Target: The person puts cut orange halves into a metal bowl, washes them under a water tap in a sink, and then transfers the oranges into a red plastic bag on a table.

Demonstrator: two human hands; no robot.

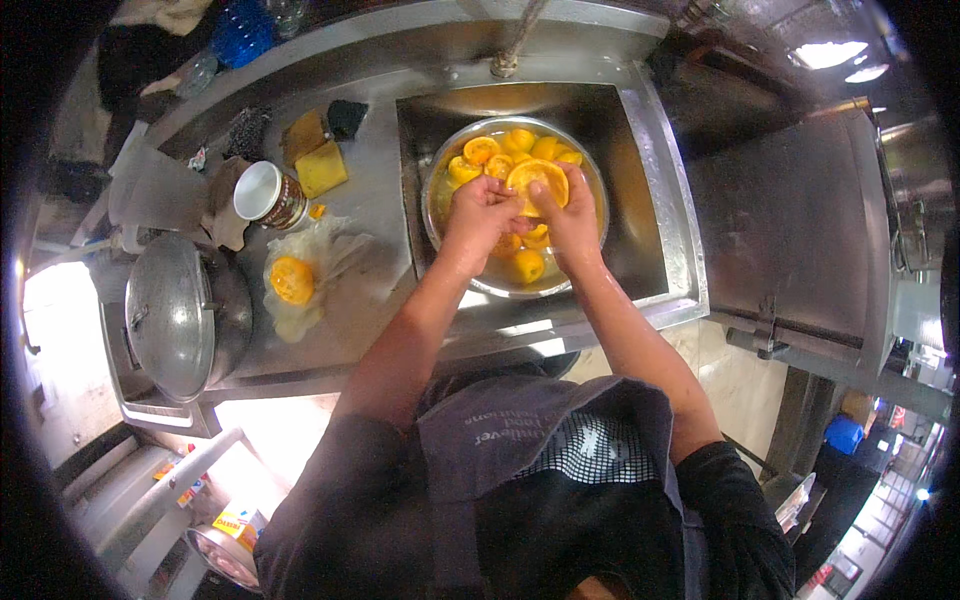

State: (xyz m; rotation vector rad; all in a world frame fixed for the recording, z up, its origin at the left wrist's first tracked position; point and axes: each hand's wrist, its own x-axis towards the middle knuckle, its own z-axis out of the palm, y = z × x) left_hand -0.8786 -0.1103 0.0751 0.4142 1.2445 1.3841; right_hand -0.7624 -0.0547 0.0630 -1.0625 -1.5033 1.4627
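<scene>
Above a round metal bowl (434, 222) of water, my right hand (566, 218) grips a hollowed orange half (548, 180), its thumb pressed inside the cut face. At that half's left rim, the fingers of my left hand (482, 214) are pinched together; whether they also hold pulp is hidden. Several orange halves (481, 150) float in the bowl beneath my hands, some cut side up and some showing their peel. One more orange half (528, 265) lies near the bowl's front edge.
The bowl stands in a steel sink (640, 240). On the left counter are a pale pulpy heap with an orange piece (292, 281), a white-and-brown tub (258, 192), a yellow sponge (321, 170) and a lidded metal pot (170, 318). A tap pipe (506, 62) rises behind the sink.
</scene>
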